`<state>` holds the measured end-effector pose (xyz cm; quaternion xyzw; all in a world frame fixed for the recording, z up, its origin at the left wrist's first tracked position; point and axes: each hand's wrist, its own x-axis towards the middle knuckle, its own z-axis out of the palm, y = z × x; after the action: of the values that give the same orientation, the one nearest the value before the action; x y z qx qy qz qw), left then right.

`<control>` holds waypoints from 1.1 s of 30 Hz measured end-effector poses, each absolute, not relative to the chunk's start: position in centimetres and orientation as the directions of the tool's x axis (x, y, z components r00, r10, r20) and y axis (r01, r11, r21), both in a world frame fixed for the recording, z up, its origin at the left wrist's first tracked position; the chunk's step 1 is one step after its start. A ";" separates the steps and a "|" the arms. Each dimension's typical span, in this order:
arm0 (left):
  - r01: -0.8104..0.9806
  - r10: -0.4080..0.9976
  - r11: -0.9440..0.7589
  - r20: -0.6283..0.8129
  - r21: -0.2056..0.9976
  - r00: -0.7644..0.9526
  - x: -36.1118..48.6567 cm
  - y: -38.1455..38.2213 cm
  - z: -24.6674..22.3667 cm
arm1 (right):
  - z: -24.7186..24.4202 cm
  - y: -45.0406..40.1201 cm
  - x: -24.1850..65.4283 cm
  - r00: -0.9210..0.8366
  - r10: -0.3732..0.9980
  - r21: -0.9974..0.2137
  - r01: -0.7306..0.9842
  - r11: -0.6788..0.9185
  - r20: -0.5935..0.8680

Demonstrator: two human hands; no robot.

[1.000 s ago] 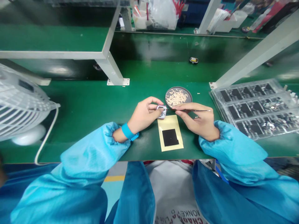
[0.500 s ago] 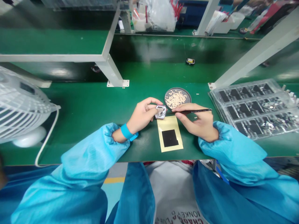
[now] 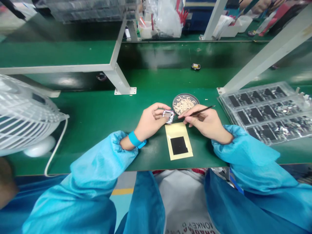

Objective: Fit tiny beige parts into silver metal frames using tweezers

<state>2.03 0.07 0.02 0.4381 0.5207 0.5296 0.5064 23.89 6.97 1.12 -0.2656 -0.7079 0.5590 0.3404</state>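
Between the thumb and fingers of my left hand (image 3: 152,121) is a small rounded-square watch case (image 3: 168,116), its pale inside facing up. My right hand (image 3: 203,122) grips thin dark tweezers (image 3: 201,110) like a pen; their tip points at the case's right edge, and whether it touches I cannot tell. Just behind the hands sits a round dark dish (image 3: 185,103) full of tiny cream-coloured pieces. Below them lies a yellow backing sheet (image 3: 173,129) with a black square (image 3: 179,145) on it.
A clear compartment tray (image 3: 270,112) with black and silver parts lies at the right. On the left stands a white fan (image 3: 29,117) with its cable. Another small case (image 3: 196,66) rests farther back. White shelf posts (image 3: 122,78) rise from the green bench.
The tweezers have tilted, their rear end now pointing higher, and my right hand has turned slightly with them. My left hand still holds the watch case. The whole view has shifted a little.
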 end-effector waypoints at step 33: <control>0.040 0.972 0.230 -0.228 0.972 -0.058 2.0 -0.1 1.0 | 7.0 16.4 47.2 0.344 0.920 -0.323 0.906 -0.274 0.186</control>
<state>2.04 -0.07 0.95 0.4371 0.5789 0.4403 0.5291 47.22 16.38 7.02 -0.7978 -0.5723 0.0191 0.1888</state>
